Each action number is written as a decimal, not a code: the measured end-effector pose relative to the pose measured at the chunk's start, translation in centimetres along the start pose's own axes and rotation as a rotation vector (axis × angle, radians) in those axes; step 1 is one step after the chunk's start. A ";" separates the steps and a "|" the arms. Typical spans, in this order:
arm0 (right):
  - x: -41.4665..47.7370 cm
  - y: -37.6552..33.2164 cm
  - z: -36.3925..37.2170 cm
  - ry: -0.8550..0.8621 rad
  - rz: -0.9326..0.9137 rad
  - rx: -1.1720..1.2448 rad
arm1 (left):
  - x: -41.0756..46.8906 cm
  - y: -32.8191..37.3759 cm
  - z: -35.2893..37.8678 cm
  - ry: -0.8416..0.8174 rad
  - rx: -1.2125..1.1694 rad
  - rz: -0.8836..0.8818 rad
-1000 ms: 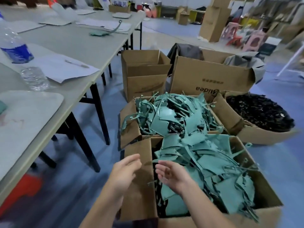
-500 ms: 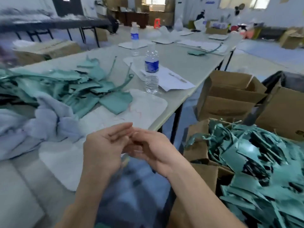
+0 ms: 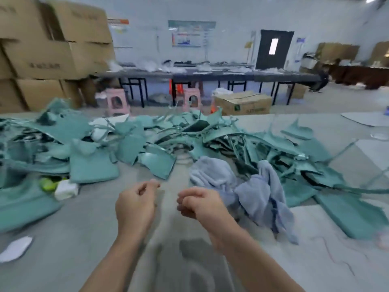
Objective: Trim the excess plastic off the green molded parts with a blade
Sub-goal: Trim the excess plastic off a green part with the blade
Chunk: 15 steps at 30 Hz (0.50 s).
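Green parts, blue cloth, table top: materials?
Green parts: thin, likely flexible plastic; mostly matte teal, some glossy sheen; sheets curl, with stringy sprue strips. Blue cloth: soft terry-like fabric, fuzzy, crumpled in folds. Table top: smooth grey, probably laminate or plastic; blur leaves it open.

Pale wall [image 3: 231, 28] with a dark door [image 3: 273, 49], long tables [image 3: 210, 75], stacked cartons [image 3: 52, 39], perhaps pink stools [image 3: 116, 102].

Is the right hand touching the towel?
Cannot tell. In the head view the right hand overlaps the blue towel beside it, and motion blur hides any gap or contact.
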State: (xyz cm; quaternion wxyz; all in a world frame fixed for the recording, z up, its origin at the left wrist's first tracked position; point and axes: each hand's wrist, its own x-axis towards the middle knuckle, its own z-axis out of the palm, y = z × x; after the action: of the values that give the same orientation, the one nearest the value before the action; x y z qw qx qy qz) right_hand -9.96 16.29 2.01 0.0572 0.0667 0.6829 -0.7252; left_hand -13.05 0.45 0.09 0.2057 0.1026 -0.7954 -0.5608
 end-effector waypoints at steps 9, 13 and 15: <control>11.4 -2.0 3.9 0.102 -0.220 -0.742 | 6.1 -5.0 -1.0 0.041 0.037 -0.084; 15.6 -1.0 6.4 -0.018 -0.307 -1.052 | 6.3 -5.6 -0.7 0.020 0.060 -0.059; 17.3 -0.1 7.1 -0.040 -0.308 -1.154 | 6.6 -5.8 -0.7 0.024 0.068 -0.059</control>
State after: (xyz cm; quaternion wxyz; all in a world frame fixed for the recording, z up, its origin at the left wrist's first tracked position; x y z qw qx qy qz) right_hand -27.16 9.32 -0.54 -0.0085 -0.0886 0.9672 -0.2380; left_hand -19.00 -4.79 -3.78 0.1951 0.1399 -0.8081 -0.5379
